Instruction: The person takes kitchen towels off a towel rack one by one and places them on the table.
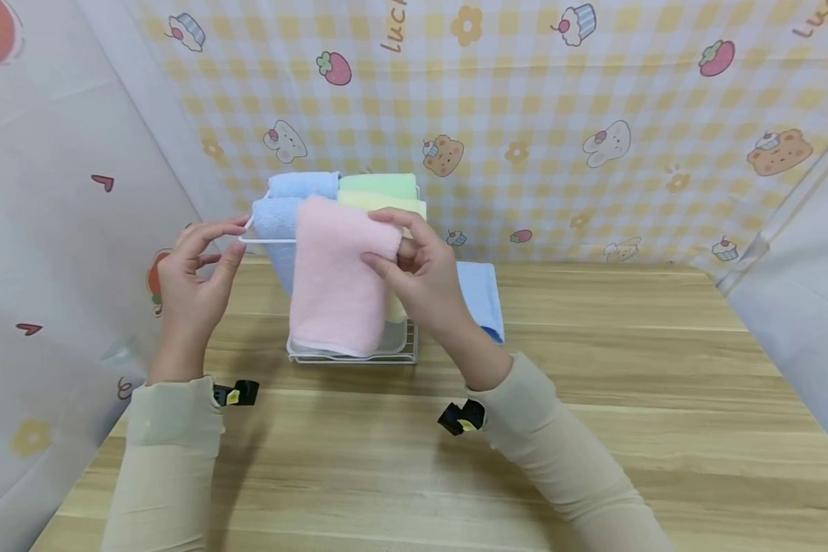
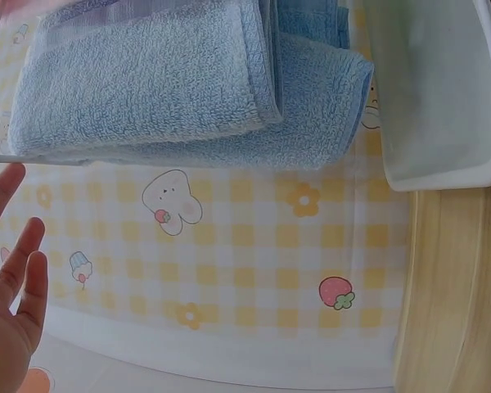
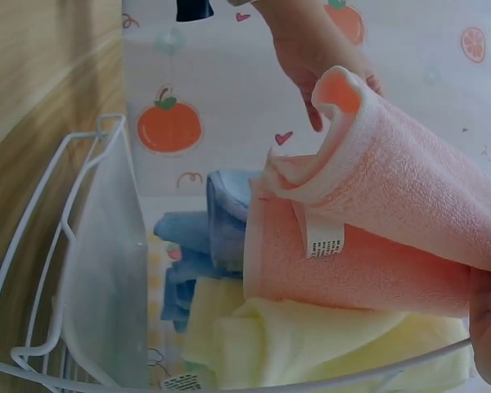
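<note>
A pink towel (image 1: 341, 284) hangs over the front of a white wire rack (image 1: 269, 241). My right hand (image 1: 428, 272) pinches the towel's right edge near the top, thumb in front. In the right wrist view the pink towel (image 3: 417, 180) is folded over with its layers apart, and a white label (image 3: 323, 237) shows inside. My left hand (image 1: 196, 280) pinches the rack's front left corner between thumb and fingertips. Behind the pink towel hang blue towels (image 1: 303, 185), a green towel (image 1: 379, 185) and a yellow towel (image 1: 393, 202).
A whitish tray (image 2: 442, 98) sits in the bottom of the rack. Right of the rack, a folded blue cloth (image 1: 479, 295) lies on the wooden table (image 1: 593, 414). A patterned yellow checked backdrop (image 1: 524, 100) stands close behind.
</note>
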Available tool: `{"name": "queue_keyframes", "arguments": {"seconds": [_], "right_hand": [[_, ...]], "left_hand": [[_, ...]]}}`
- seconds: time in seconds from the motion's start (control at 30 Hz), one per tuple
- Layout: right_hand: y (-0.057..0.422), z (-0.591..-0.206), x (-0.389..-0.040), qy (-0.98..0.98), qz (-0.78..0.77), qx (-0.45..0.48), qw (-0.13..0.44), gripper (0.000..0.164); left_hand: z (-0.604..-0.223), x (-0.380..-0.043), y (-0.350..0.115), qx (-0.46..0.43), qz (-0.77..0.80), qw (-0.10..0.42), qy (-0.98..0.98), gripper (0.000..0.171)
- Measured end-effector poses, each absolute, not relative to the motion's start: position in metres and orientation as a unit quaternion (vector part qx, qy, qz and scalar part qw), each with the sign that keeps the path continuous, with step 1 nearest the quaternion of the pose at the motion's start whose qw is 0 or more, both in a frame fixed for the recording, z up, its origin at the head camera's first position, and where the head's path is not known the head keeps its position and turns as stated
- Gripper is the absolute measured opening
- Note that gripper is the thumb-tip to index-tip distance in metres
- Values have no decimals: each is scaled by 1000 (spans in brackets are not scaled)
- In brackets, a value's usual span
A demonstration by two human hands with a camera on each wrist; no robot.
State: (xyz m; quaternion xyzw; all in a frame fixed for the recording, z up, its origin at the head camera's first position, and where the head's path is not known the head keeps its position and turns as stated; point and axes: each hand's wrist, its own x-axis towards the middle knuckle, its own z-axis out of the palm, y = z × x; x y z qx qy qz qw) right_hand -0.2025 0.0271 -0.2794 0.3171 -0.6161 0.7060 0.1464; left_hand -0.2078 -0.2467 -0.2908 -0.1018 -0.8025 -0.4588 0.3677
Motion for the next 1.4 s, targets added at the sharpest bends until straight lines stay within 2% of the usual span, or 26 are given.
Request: {"name": "queue_keyframes", "arguments": {"seconds": [0.3,1.4], "right_hand": [[39,-274,-202,-597,704,325,205,42],[85,-272,-201,-512,759,256,310,38]], "left_hand": [[-291,-207,-247,-100,-472,364,-796,22],[-292,-207,-246,-91,-466,365,-801,23]]}}
